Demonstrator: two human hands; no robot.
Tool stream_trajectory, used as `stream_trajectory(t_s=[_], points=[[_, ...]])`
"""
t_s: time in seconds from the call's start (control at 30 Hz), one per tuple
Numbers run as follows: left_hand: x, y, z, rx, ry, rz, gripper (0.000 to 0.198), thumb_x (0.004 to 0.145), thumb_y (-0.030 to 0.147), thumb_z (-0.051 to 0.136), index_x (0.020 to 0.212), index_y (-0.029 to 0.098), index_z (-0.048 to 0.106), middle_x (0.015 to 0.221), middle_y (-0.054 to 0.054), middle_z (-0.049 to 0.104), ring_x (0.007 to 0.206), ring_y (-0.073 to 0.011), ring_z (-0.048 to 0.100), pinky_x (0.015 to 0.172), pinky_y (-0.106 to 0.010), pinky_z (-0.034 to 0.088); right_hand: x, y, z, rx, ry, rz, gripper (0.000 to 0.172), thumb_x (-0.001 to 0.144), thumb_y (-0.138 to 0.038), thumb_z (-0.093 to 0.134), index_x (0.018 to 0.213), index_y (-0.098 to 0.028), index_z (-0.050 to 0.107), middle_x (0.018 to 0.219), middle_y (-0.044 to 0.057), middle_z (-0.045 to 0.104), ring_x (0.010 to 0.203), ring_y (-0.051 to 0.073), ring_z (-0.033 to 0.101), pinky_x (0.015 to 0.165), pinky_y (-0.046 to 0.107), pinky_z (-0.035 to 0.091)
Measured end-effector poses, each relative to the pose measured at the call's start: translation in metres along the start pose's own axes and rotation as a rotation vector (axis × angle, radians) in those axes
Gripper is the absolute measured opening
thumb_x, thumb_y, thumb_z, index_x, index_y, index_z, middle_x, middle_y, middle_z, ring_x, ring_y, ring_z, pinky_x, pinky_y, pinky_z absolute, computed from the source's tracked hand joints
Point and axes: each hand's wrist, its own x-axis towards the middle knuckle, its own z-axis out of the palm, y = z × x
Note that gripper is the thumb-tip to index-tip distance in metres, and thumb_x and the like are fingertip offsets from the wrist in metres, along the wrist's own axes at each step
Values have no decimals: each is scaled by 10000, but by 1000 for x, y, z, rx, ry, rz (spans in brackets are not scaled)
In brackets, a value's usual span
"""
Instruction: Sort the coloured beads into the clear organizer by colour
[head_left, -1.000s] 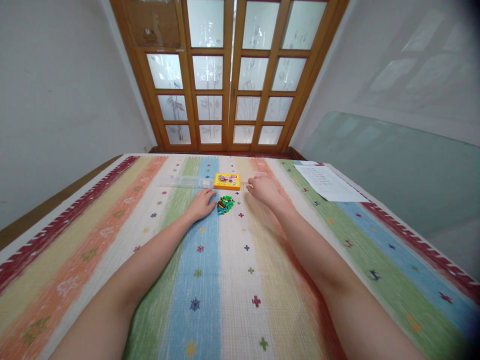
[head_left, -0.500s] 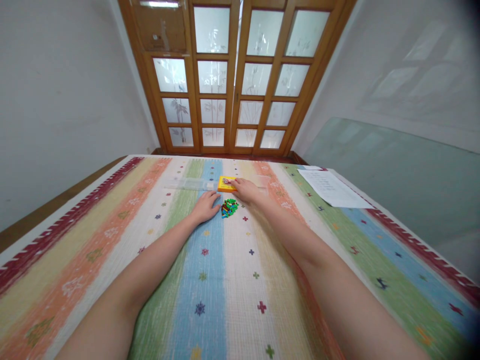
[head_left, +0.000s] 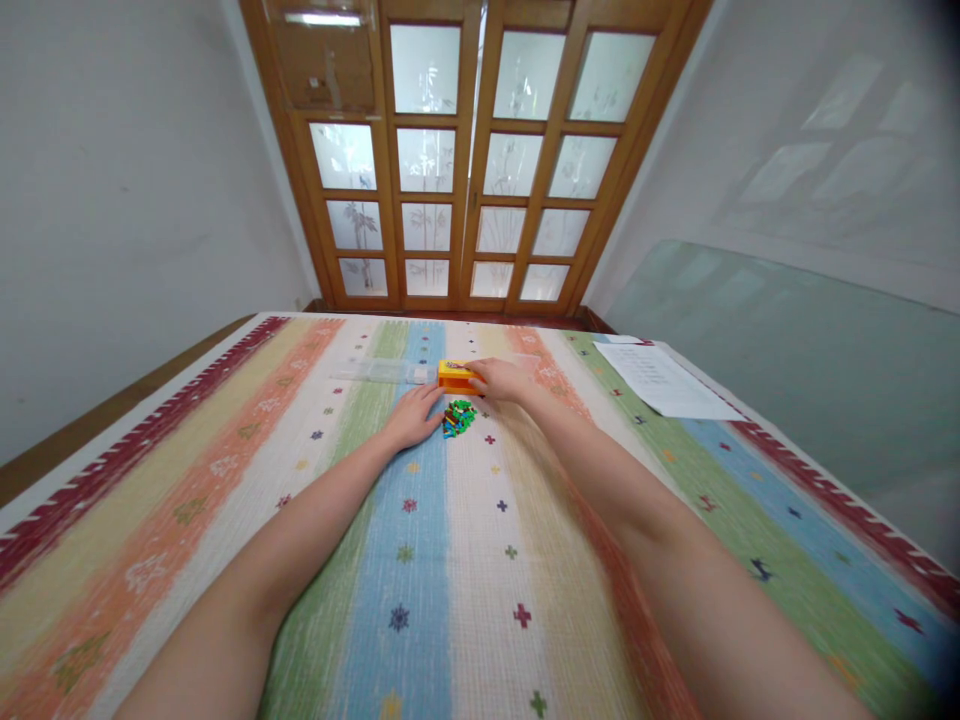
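Note:
A small yellow box point(head_left: 455, 368) stands at the far middle of the table, its near side showing as a darker orange opening or hollow. My right hand point(head_left: 499, 380) is closed on the box's right end, with fingers on the top. My left hand point(head_left: 415, 415) lies low over the cloth with its fingers stretched out, fingertips close to the box's near left corner; I cannot tell whether they touch it. Just right of my left hand, in front of the box, lies a pile of small green, blue, brown and yellow pieces point(head_left: 458, 419), too small to name.
A clear plastic strip or tray point(head_left: 382, 371) lies left of the box. White printed sheets point(head_left: 660, 380) rest at the table's right. A striped cloth point(head_left: 480, 600) covers the table. Beyond stand wood-framed glass doors point(head_left: 469, 160); a pale green panel point(head_left: 780, 340) leans on the right wall.
The yellow box has tipped in my right hand, so its near side now shows taller and hollow, where before its top face showed. My left hand has hardly moved.

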Motion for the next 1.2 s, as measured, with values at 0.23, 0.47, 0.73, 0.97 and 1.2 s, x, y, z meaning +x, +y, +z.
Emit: stream_trajectory(t_s=[0.23,0.47,0.73,0.97,1.2], points=[[-1,-5,3,25,13,-18,570,948,447,603,1465,210,564,1552,-164,520,1451,-338,464,1235,-551,313,12,-4,-15,-156,329,266,344,1051,-315,466,1296,-141,633,1266,206,620,1139,319,581,926,380,475],[2,-4,4,-26,9,-1,518,981,451,553,1434,203,578,1585,-165,483,1469,-328,442,1243,-546,293,32,8,-25,-147,269,394,363,1060,-203,384,1346,-176,606,1289,200,618,1078,293,637,898,371,465],[3,4,1,203,-62,-32,538,1030,435,462,1523,219,481,1647,-125,408,1509,-274,401,1271,-468,292,41,17,-35,-146,147,414,350,1024,-200,478,1347,-206,615,1246,189,718,1145,303,664,951,368,463],[3,7,-1,244,-61,-14,547,1021,423,493,1524,210,478,1650,-136,395,1508,-287,399,1256,-480,326,46,42,-37,-67,133,440,418,1001,-162,480,1383,-253,623,1234,128,745,1102,290,686,938,363,471],[3,6,0,262,-48,-7,540,1020,422,503,1517,214,482,1639,-130,411,1504,-284,402,1253,-472,335,53,54,-33,-14,157,420,395,981,-175,504,1337,-257,654,1241,98,745,1077,264,682,919,336,469]])
